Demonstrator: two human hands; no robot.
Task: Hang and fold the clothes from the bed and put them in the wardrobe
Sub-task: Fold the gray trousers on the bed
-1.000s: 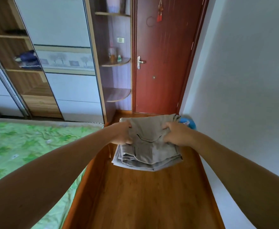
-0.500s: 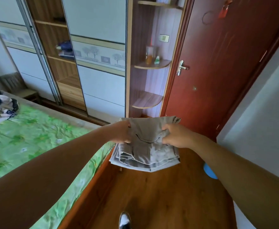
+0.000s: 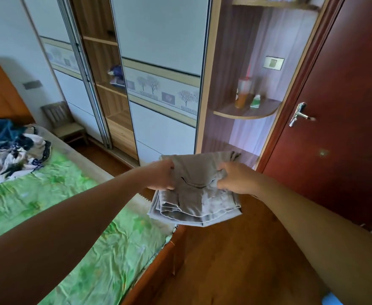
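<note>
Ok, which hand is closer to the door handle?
Right. The right hand grips the folded grey trousers below and left of the door handle; the left hand grips their far edge, farther left.

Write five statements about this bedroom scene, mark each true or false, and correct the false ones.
1. The left hand and right hand both grip the folded grey garment. True.
2. The folded grey garment rests on the bed. False: the hands hold it up in the air.
3. A pile of unfolded clothes lies on the bed. True.
4. The wardrobe is fully closed. False: one section stands open, showing shelves.
5. The door is wide open. False: it is closed.
</note>
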